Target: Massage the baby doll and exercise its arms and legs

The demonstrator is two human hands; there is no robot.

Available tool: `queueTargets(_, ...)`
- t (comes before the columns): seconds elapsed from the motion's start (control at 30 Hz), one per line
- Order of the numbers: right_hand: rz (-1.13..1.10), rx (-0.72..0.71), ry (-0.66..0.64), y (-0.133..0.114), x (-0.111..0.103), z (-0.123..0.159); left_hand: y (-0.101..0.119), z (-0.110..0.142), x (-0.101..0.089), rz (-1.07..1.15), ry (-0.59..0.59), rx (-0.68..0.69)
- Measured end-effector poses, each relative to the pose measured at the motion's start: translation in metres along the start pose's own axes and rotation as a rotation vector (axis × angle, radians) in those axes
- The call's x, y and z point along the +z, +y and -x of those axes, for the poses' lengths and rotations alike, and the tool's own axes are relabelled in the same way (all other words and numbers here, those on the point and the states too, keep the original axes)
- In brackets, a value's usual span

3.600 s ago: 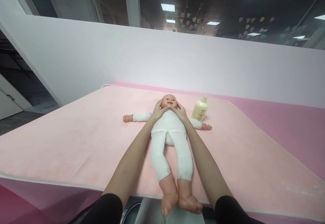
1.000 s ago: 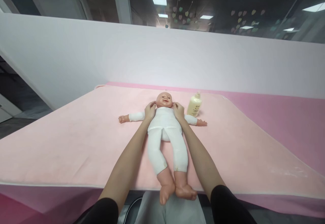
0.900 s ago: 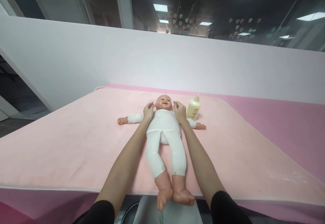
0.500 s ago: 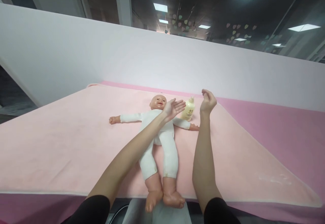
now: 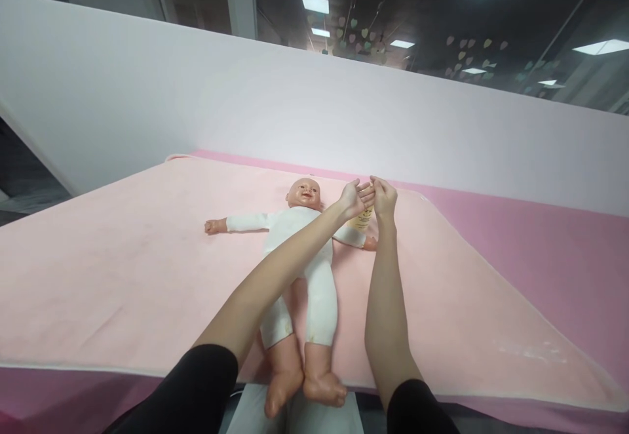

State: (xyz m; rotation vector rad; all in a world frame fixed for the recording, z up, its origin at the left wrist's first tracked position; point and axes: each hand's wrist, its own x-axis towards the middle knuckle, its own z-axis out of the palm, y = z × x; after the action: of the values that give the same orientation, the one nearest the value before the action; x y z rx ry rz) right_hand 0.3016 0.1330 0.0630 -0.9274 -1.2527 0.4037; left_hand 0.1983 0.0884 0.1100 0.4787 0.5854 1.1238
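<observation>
My left hand [image 5: 354, 199] is held palm up with its fingers stretched out, its fingertips meeting my right hand [image 5: 384, 197]. The fingers of my right hand are curled in; whether anything is between them is hidden. Behind both hands stands a pale yellow bottle [image 5: 362, 219] with dark print, its upper part covered by them. A baby doll [image 5: 295, 227] with a white cloth body lies on its back, arms spread, below my left forearm. Its feet reach the near edge.
A pale pink blanket [image 5: 147, 257] covers much of a darker pink surface [image 5: 565, 244]. A white wall [image 5: 295, 106] rises along the far side, with dark glass [image 5: 417, 1] above it. My legs [image 5: 295, 411] are just under the near edge.
My right hand has moved left to meet my left hand, which has shifted right and slightly up. Together they now hide the bottle's top. The view has shifted slightly.
</observation>
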Motion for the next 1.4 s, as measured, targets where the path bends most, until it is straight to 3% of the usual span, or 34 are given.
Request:
queueTargets(0.2,-0.2,-0.009,0.151,0.02,0.015,0.007,0.004,-0.003,0.0,0.058,0.008,-0.037)
queueTargets(0.5,-0.113,-0.075,0.191,0.018,0.021,0.02,0.01,-0.001,-0.011,-0.084,-0.062,-0.036)
queueTargets(0.6,-0.064,-0.076,0.18,0.014,0.02,0.017,0.012,0.008,-0.037,-0.255,-0.031,0.06)
queueTargets(0.77,0.075,-0.113,0.187,0.004,0.017,0.013,0.02,0.044,-0.117,-0.606,0.03,0.339)
queueTargets(0.87,0.208,-0.156,0.16,-0.002,0.018,0.012,0.025,0.07,-0.16,-0.832,-0.019,0.495)
queueTargets(0.93,0.296,-0.183,0.143,-0.004,0.02,0.013,0.027,0.085,-0.177,-1.05,-0.079,0.565)
queueTargets(1.07,0.41,-0.275,0.145,-0.013,0.027,0.014,0.027,0.105,-0.186,-1.428,-0.281,0.58)
queueTargets(1.17,0.436,-0.384,0.102,-0.031,0.035,0.015,0.027,0.11,-0.184,-1.632,-0.351,0.549)
queueTargets(1.3,0.365,-0.473,0.029,-0.063,0.055,0.035,0.025,0.11,-0.183,-1.811,-0.185,0.522)
queueTargets(1.4,0.283,-0.456,-0.125,-0.073,0.069,0.074,0.022,0.108,-0.185,-1.849,-0.027,0.484)
